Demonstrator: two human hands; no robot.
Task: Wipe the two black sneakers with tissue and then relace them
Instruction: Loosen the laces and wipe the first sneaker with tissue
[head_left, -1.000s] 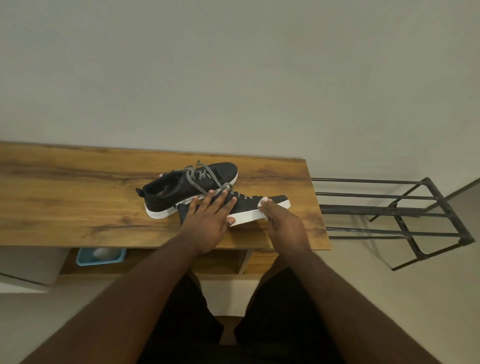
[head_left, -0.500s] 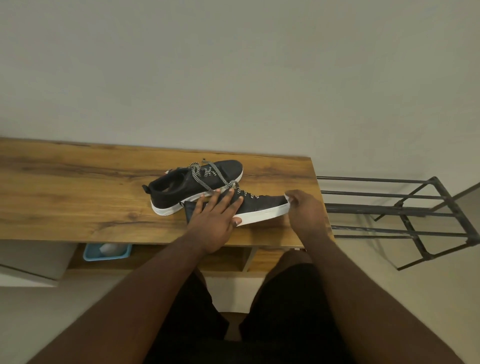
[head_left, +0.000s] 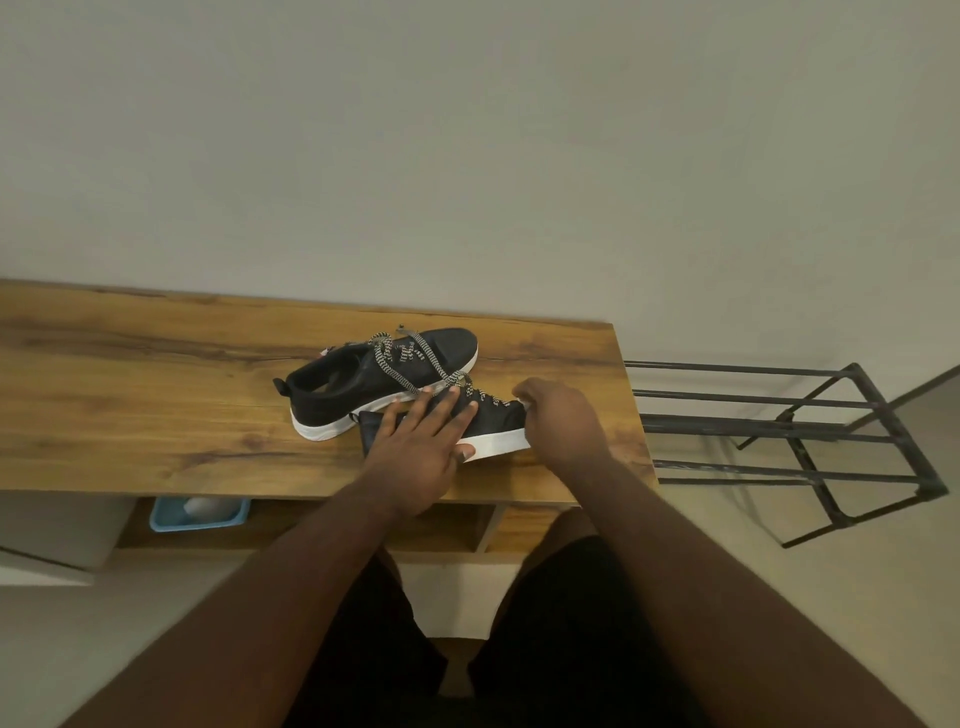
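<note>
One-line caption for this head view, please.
Left hand steadies the near black sneaker on the wooden table while right hand wipes its toe.

A long wooden desk (head_left: 156, 405) with a dark, streaky grain stood against a plain pale wall (head_left: 467, 156). Under its top ran an open shelf (head_left: 363, 525), split by an upright divider, and a light blue tray (head_left: 200, 514) sat in the left part of it with something white inside, too dim to make out. Just beside the desk's right end stood a black metal rack (head_left: 789, 431) of bare bars on the pale floor (head_left: 857, 597).
</note>
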